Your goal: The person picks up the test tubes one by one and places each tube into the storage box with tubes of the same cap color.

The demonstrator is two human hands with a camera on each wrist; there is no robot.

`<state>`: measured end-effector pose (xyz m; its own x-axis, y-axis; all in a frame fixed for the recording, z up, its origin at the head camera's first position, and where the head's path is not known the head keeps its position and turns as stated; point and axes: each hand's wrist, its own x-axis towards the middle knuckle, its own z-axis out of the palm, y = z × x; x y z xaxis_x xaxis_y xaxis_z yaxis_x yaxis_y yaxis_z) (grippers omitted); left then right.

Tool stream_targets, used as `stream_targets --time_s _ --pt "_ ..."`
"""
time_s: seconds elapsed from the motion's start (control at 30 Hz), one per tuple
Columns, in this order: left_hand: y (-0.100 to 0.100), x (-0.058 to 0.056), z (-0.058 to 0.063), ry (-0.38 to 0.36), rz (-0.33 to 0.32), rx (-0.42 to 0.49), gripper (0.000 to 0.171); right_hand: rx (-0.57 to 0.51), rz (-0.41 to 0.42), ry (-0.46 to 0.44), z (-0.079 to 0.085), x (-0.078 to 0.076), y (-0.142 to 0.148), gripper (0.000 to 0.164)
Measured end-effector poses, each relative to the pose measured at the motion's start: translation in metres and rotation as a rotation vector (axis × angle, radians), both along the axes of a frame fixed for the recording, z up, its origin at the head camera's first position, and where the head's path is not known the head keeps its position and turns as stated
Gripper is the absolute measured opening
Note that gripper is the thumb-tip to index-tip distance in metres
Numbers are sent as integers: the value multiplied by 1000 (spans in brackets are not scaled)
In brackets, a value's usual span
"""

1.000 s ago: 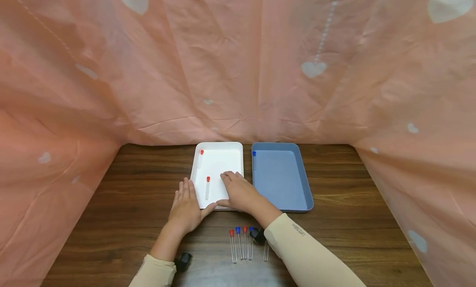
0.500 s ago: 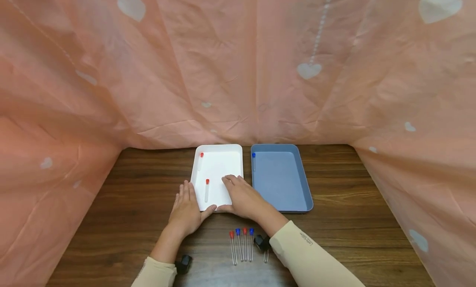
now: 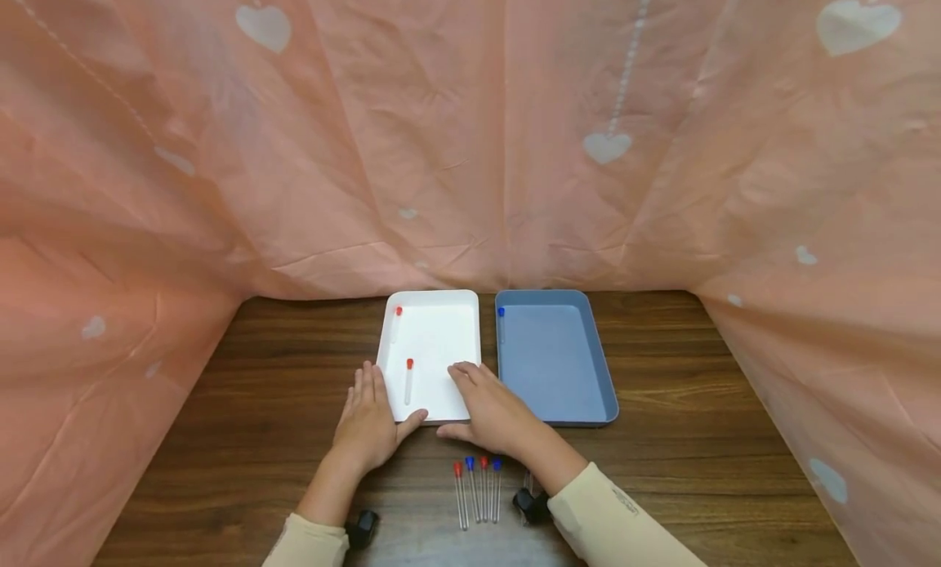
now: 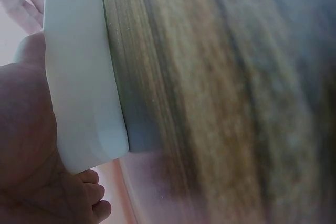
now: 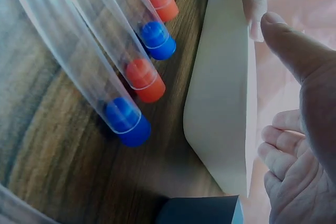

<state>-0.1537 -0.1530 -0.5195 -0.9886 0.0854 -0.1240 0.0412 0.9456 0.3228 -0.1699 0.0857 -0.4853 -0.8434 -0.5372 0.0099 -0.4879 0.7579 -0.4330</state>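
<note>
My left hand (image 3: 367,424) lies along the left side of the white tray (image 3: 441,322), fingers straight, thumb stretched along the front edge. In the left wrist view its palm (image 4: 23,124) is against the tray's wall (image 4: 84,77). At the tray's front right corner is my right hand (image 3: 496,412), fingers relaxed, holding nothing; whether it touches the rim I cannot tell. Two red-capped test tubes lie in this tray, one near the middle (image 3: 408,383), one at the back left (image 3: 398,322).
The blue tray (image 3: 555,354) stands close on the right, with a blue-capped test tube (image 3: 501,326) along its left wall. Several red- and blue-capped test tubes (image 3: 478,497) lie in front. Another tube (image 3: 528,479) is partly hidden by my right wrist camera (image 3: 531,506).
My right hand has drawn slightly to the right, and its thumb has come away from the left thumb. The left hand stays in place. The head view has shifted slightly.
</note>
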Motion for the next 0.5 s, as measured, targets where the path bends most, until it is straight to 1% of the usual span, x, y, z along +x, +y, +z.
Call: stream_targets --time_s 0.3,0.5 --pt "1 0 3 -7 0 -2 119 -48 -19 -9 3 12 6 100" --pt "-1 1 2 1 -13 -12 119 -68 -35 -40 5 19 10 104"
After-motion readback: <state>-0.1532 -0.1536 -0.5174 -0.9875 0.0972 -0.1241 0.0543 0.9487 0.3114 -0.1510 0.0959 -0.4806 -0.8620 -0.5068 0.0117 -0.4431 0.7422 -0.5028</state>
